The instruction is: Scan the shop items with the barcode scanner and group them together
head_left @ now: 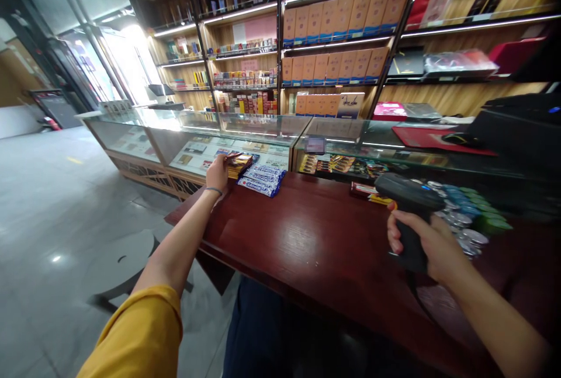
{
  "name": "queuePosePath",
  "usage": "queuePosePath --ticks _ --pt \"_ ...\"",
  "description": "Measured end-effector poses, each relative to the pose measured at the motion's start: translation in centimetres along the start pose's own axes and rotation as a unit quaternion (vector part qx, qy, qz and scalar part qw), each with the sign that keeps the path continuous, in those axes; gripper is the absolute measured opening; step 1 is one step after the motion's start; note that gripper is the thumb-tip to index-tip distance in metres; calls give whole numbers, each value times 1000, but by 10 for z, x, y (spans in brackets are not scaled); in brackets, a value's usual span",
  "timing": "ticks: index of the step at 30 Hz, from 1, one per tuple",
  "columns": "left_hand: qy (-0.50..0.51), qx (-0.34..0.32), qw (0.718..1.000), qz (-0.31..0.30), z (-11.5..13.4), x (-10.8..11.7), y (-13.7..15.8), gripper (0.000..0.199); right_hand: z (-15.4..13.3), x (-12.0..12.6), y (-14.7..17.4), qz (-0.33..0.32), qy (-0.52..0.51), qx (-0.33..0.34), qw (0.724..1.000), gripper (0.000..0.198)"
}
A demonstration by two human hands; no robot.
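Observation:
My left hand (217,173) is at the far left of the table, closed on the near side of a small stack of gold-and-brown snack packets (240,163). Its fingertips are partly hidden. Touching that stack on the right lie several blue-and-white packets (262,180), side by side. My right hand (423,238) is wrapped round the handle of a black barcode scanner (407,191), held above the table's right part. A small blue light glows on top of the scanner, and its cable hangs down below the hand.
The dark red table (302,232) stands against a glass display counter (228,127). Several cans and blue and green packages (471,208) stand behind the scanner, with a small red box (363,190) to its left. A round stool (118,267) stands at lower left. Stocked shelves (333,21) line the wall.

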State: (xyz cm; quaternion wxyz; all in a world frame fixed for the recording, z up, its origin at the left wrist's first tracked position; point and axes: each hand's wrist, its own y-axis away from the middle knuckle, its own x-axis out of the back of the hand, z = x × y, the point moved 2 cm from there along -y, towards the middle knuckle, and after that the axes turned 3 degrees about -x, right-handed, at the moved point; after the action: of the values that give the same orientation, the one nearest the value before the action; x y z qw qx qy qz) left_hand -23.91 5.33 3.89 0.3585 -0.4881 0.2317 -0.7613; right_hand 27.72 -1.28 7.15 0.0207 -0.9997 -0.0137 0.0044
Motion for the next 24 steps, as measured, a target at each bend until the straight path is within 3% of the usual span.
queuePosePath --ticks 3,7,9,14,18,24 --pt "81 25 994 76 18 1 -5 16 2 2 -2 -67 -36 -21 997 29" --pt "229 60 959 154 61 -8 -15 15 3 6 -2 -65 -37 -12 997 28" --pt "361 91 914 159 88 -20 -17 23 2 6 -1 -64 -45 -8 997 26" --pt "633 152 755 85 161 -53 -6 40 2 6 -1 -62 -61 -6 996 26" --pt "719 205 664 11 211 -76 15 33 4 8 -3 -66 -51 13 996 27" --pt "764 317 561 -39 261 -103 46 18 5 6 -3 -57 -31 25 998 27"
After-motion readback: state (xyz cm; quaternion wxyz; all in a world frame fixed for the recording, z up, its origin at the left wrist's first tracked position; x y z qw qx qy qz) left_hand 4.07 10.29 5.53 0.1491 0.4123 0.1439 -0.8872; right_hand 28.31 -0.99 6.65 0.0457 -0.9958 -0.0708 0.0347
